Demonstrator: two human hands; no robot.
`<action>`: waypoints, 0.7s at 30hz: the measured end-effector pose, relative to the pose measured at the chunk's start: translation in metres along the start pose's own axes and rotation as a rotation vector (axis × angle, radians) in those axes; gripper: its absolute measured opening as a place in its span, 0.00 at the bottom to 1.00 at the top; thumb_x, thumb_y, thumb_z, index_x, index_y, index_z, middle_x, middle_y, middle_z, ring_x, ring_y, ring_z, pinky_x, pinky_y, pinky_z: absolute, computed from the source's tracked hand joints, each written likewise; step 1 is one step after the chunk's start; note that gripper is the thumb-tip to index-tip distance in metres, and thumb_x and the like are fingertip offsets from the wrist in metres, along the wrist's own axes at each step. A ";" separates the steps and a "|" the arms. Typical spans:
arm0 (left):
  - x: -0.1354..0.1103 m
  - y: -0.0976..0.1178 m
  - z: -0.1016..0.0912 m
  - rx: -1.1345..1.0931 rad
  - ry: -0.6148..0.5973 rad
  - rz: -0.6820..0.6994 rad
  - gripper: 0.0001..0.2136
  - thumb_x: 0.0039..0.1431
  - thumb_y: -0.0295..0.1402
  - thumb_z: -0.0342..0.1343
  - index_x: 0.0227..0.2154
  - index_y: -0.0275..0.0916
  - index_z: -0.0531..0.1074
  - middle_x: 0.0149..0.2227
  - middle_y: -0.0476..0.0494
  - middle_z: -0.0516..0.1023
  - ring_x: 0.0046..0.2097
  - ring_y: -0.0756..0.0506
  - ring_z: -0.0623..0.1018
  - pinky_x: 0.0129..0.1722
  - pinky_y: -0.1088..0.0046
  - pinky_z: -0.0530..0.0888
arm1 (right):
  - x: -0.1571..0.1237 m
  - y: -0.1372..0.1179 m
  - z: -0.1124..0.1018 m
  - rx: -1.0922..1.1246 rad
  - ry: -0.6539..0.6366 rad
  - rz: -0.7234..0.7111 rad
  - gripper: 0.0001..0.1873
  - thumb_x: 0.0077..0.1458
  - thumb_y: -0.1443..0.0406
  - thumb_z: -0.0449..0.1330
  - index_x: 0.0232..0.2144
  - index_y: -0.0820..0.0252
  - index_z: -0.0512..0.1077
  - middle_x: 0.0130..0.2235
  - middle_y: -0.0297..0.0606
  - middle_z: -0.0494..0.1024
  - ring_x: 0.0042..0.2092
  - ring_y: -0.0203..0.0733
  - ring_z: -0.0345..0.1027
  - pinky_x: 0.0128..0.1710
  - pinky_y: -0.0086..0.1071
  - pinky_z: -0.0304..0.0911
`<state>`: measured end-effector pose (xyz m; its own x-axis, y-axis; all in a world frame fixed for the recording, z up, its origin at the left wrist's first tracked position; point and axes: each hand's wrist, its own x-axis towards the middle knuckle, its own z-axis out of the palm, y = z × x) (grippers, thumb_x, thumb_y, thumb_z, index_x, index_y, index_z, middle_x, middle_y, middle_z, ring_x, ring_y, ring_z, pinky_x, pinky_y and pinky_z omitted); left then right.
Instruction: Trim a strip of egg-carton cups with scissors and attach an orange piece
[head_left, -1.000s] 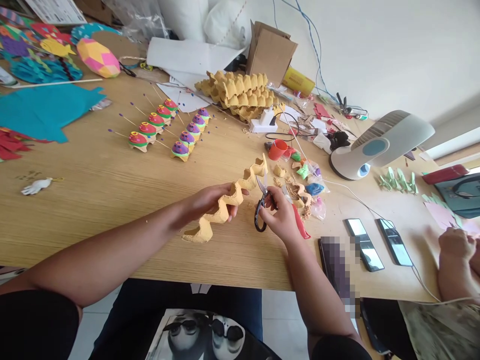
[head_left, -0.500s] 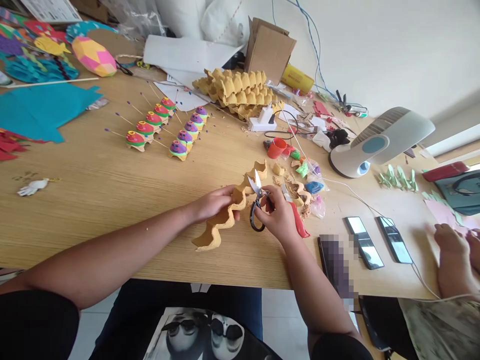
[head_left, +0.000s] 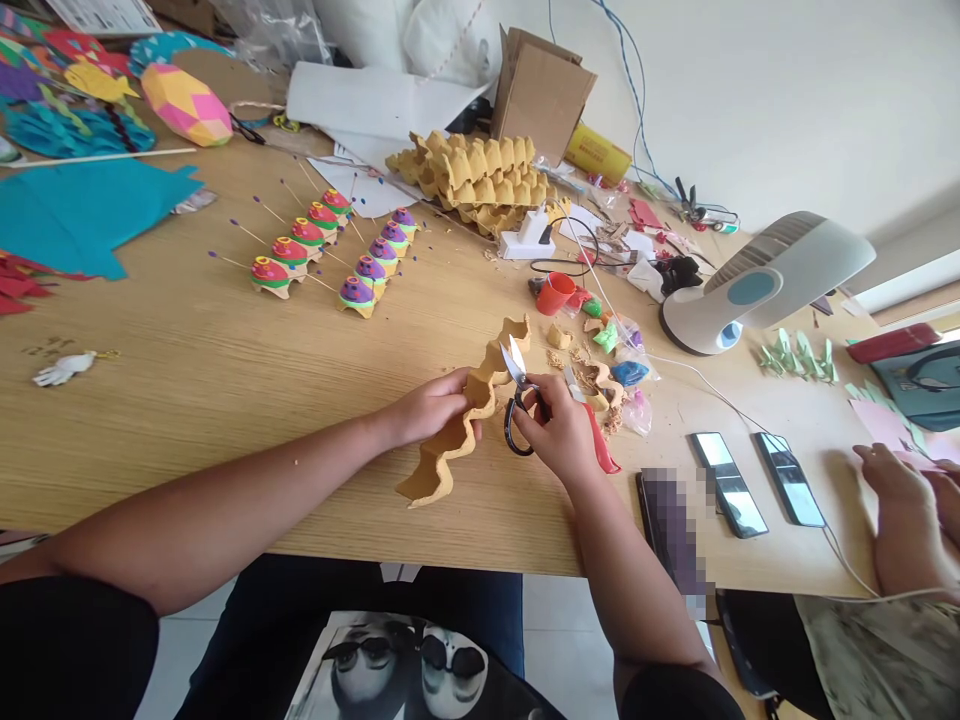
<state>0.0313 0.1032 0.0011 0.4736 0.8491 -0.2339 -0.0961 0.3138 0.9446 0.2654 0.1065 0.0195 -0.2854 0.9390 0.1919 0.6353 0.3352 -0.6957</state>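
My left hand (head_left: 431, 408) grips a wavy strip of yellow egg carton (head_left: 459, 438) by its middle, holding it just above the wooden table (head_left: 195, 380). My right hand (head_left: 559, 435) holds small black-handled scissors (head_left: 516, 398), fingers through the loops. The blades are parted and set against the strip's right edge, near its upper end.
Two rows of painted carton cups on sticks (head_left: 330, 250) stand further back, with a stack of egg cartons (head_left: 476, 180) behind. Carton scraps and a red cup (head_left: 555, 293) lie beside my right hand. A white fan (head_left: 765, 285) and phones (head_left: 727, 495) sit right. Another person's hand (head_left: 896, 500) rests at the far right.
The carton strip has shifted slightly right and lower in my left hand. The scissors stay at its upper edge, with the blades now tilted a little more upright.
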 end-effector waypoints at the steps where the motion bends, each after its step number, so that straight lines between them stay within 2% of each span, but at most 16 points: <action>1: 0.000 0.000 0.000 0.006 0.003 0.004 0.11 0.63 0.37 0.56 0.47 0.42 0.70 0.27 0.47 0.80 0.27 0.47 0.77 0.25 0.74 0.69 | 0.000 0.000 0.000 -0.006 0.002 0.001 0.20 0.59 0.61 0.64 0.53 0.53 0.72 0.36 0.33 0.81 0.28 0.37 0.70 0.31 0.31 0.62; 7: 0.000 0.000 -0.001 -0.010 0.013 -0.007 0.10 0.63 0.39 0.57 0.44 0.42 0.70 0.27 0.47 0.80 0.25 0.48 0.76 0.24 0.75 0.69 | 0.000 0.002 0.002 0.011 0.009 0.021 0.19 0.59 0.61 0.65 0.53 0.53 0.72 0.35 0.33 0.80 0.30 0.39 0.71 0.32 0.32 0.63; 11: -0.001 0.002 -0.001 -0.057 0.028 -0.035 0.12 0.62 0.41 0.58 0.44 0.42 0.69 0.26 0.47 0.80 0.23 0.48 0.75 0.23 0.75 0.68 | 0.001 0.006 0.005 0.164 0.046 0.037 0.18 0.59 0.60 0.65 0.51 0.53 0.70 0.32 0.30 0.76 0.30 0.39 0.68 0.31 0.32 0.62; 14: 0.000 0.004 0.001 -0.092 0.048 -0.053 0.14 0.61 0.41 0.58 0.46 0.42 0.69 0.25 0.48 0.79 0.23 0.48 0.74 0.22 0.76 0.67 | 0.002 0.006 0.006 0.274 0.024 0.027 0.17 0.61 0.59 0.64 0.50 0.53 0.68 0.29 0.27 0.71 0.30 0.38 0.65 0.30 0.31 0.60; 18: 0.001 0.003 0.001 -0.120 0.061 -0.063 0.13 0.59 0.40 0.59 0.44 0.42 0.69 0.25 0.49 0.78 0.22 0.48 0.75 0.22 0.75 0.67 | 0.001 0.002 0.003 0.171 -0.049 -0.064 0.17 0.60 0.61 0.65 0.50 0.52 0.68 0.34 0.30 0.73 0.33 0.38 0.65 0.34 0.32 0.61; 21: 0.002 0.002 -0.001 -0.120 0.064 -0.060 0.11 0.59 0.40 0.59 0.42 0.42 0.69 0.25 0.49 0.79 0.23 0.48 0.75 0.22 0.75 0.68 | 0.000 -0.002 0.002 0.061 -0.050 -0.096 0.18 0.58 0.63 0.65 0.50 0.53 0.69 0.36 0.32 0.75 0.35 0.39 0.65 0.36 0.33 0.62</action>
<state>0.0310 0.1056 0.0020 0.4256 0.8513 -0.3068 -0.1746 0.4099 0.8952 0.2630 0.1063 0.0197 -0.3794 0.8972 0.2260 0.5586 0.4168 -0.7171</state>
